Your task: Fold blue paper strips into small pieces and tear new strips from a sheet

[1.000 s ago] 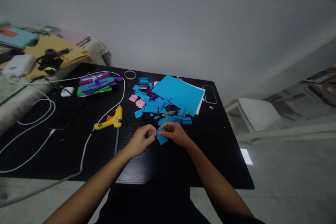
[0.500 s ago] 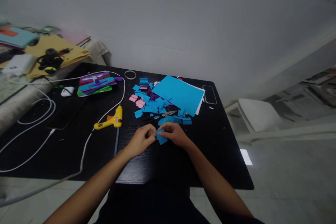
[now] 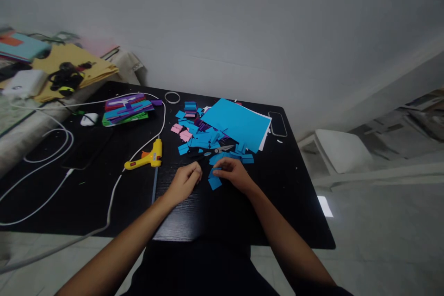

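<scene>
My right hand (image 3: 233,174) pinches a small piece of blue paper (image 3: 214,173) between thumb and fingers. Just below it, another blue paper piece (image 3: 215,183) lies on the black table. To the left, my left hand (image 3: 187,180) rests with its fingers curled in, apart from the paper; I see nothing in it. Beyond both hands lie scissors (image 3: 224,149) with open blades, among many cut blue pieces (image 3: 204,139). A few pink pieces (image 3: 185,135) are mixed in at the left of the pile.
A large blue sheet (image 3: 239,122) covers white paper behind the pile. A yellow glue gun (image 3: 147,159) lies left of my hands, its white cord (image 3: 113,196) running across the table. Stacked coloured strips (image 3: 126,110) and phones (image 3: 277,124) also lie there. A white chair (image 3: 343,151) stands to the right.
My left hand has drawn back to the left, off the blue paper. My right hand keeps its piece and has shifted slightly to the right and up.
</scene>
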A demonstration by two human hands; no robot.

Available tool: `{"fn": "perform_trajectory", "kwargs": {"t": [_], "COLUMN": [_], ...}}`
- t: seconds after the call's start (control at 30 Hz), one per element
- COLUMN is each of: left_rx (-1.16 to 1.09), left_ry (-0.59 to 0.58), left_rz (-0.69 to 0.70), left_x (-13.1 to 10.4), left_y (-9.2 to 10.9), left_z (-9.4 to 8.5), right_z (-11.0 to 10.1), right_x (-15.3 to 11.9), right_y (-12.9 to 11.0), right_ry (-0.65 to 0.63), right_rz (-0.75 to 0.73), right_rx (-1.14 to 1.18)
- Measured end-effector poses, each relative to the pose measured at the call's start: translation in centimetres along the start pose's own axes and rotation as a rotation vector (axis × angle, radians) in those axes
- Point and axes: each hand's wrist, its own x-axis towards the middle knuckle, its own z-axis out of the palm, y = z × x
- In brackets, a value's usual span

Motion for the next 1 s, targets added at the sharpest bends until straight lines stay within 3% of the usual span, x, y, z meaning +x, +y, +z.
{"fn": "perform_trajectory", "kwargs": {"t": [0.33,0.6,1.0], "left_rx": [0.004,-0.02,-0.179], "left_ry": [0.065,0.145,0.105], "left_rz": [0.143,0.052,-0.041], "left_x": [0.0,-0.1,0.2], "left_y": [0.4,-0.1,0.1], "left_z": [0.5,0.6,0.7], "right_z": [0.2,1.4,1.4], "right_x": [0.0,-0.4,-0.4], "right_y": [0.7,0.6,0.5], "right_ry": [0.004,-0.005,-0.026], "right_rz": [0.034,0.005,-0.025], "right_rx": [0.057,-0.051,-0.095]}}
